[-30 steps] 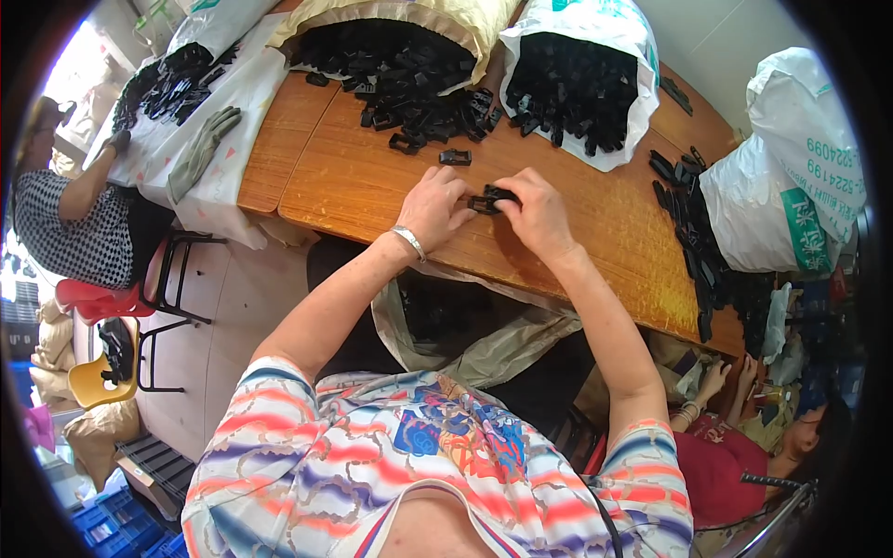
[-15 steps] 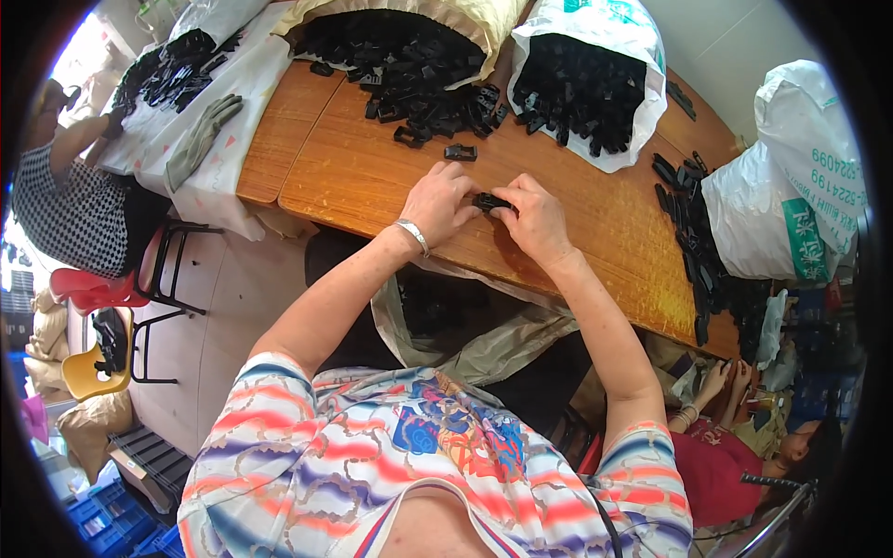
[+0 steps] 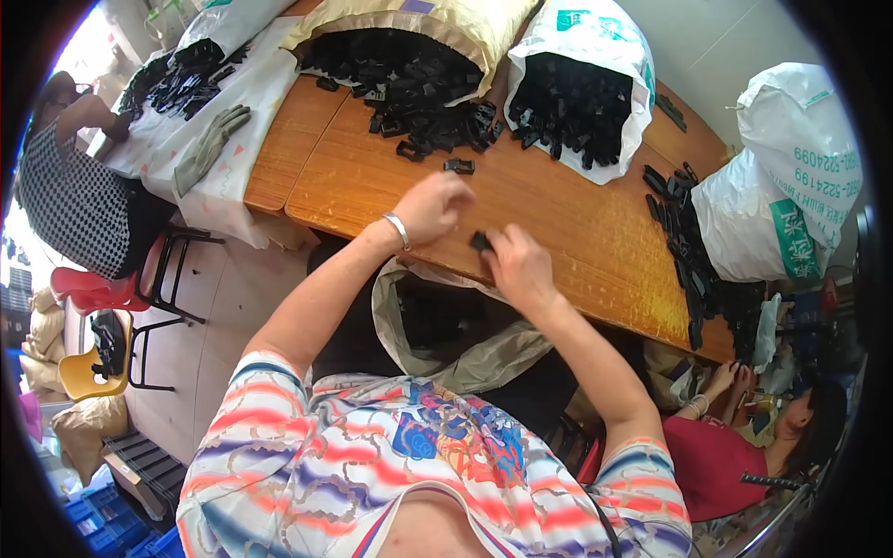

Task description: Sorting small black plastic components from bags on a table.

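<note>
Right hand (image 3: 519,267) pinches black piece (image 3: 480,242) between hands; left hand (image 3: 434,209) blurred, grip unclear.

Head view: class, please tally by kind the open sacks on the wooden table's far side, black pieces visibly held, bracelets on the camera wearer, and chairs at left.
Open sacks: 2 (tan sack, white sack)
Black plastic piece in the right hand: 1
Silver bracelet: 1
Chairs: 2 (red chair, yellow chair)
Total: 6

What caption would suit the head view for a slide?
At the wooden table, the right hand holds a small black part.
</note>
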